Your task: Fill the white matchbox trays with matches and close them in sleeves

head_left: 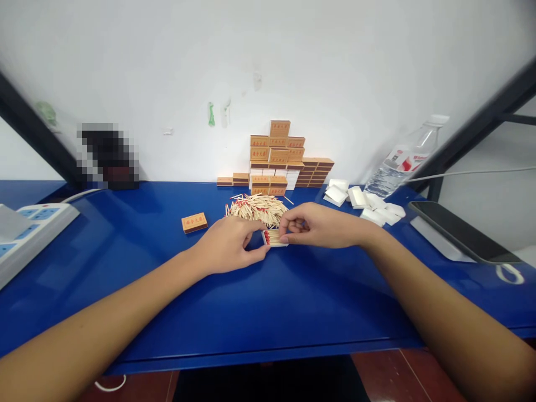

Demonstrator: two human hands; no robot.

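Observation:
A small white matchbox tray (275, 244) lies on the blue table in front of the pile, with red-headed matches (273, 237) in it, heads to the left. My left hand (228, 241) grips its left end between thumb and forefinger. At the right end, my right hand (320, 224) closes its thumb and forefinger on the tray and over the match ends; its other fingers are curled. Just behind is a loose heap of matches (257, 209). To the left of my left hand lies an orange matchbox (194, 223).
Stacked matchboxes (278, 153) stand against the wall. Several white trays (368, 202) lie at right, near a leaning water bottle (408, 156). A phone (460, 229) rests on a white block at far right. A power strip (39, 234) lies at left. The table's front edge (268, 357) is near me.

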